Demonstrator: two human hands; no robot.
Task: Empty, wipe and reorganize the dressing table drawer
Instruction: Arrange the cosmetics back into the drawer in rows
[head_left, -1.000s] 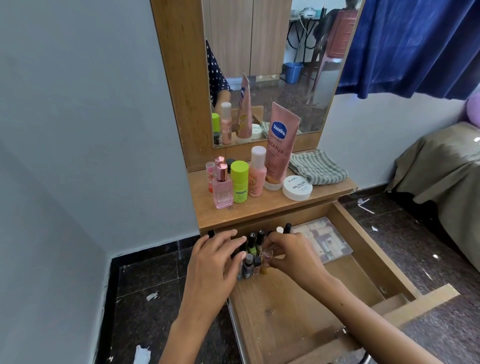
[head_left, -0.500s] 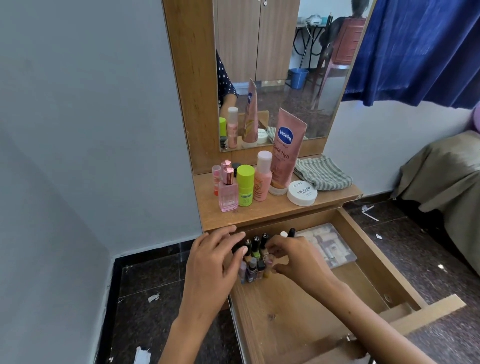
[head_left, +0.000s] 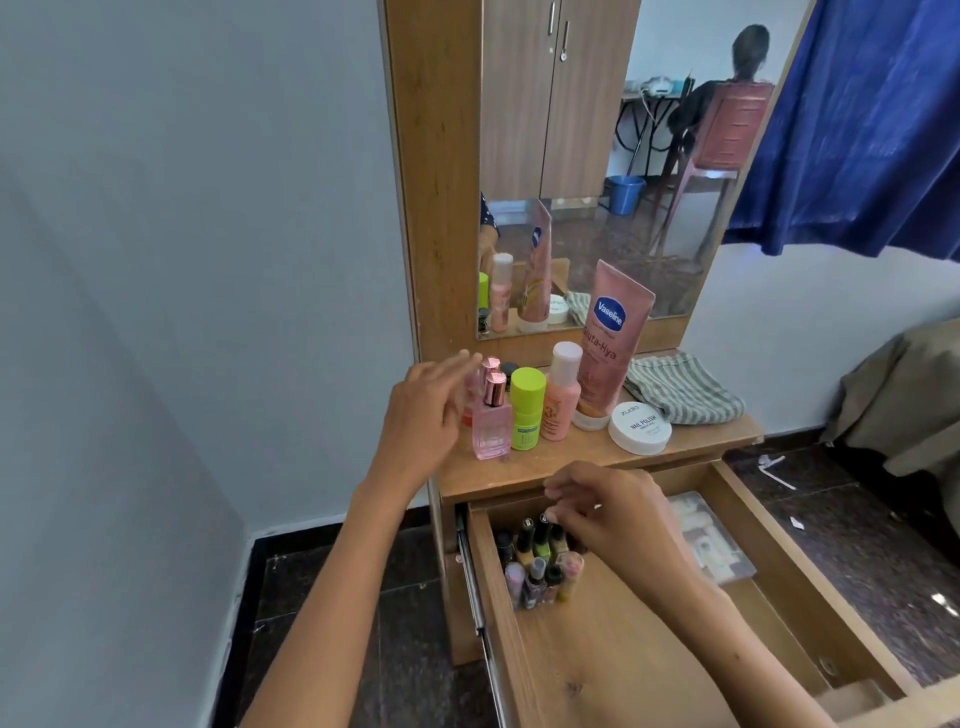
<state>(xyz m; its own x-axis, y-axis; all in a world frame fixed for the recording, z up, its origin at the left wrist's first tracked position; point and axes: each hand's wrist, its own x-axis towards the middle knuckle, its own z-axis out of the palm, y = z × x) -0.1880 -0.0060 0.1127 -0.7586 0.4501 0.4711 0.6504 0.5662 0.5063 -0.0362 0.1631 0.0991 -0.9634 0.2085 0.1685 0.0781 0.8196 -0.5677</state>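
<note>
While the left hand (head_left: 423, 410) reached, fingers loose, toward the pink perfume bottle (head_left: 491, 421) on the desk (head_left: 550, 462), the right hand (head_left: 618, 519) hovered relaxed over the nail polish bottles (head_left: 540, 564) at the far left of the drawer (head_left: 623, 649); bottles were best lifted upright, singly.

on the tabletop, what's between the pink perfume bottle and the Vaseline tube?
Head view: a lime-green capped bottle, then a peach bottle with white cap, between the pink perfume bottle and the Vaseline tube.

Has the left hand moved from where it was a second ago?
Yes. The left hand has risen away from the nail polish bottles in the drawer and now reaches beside the pink perfume bottle on the tabletop.
</note>
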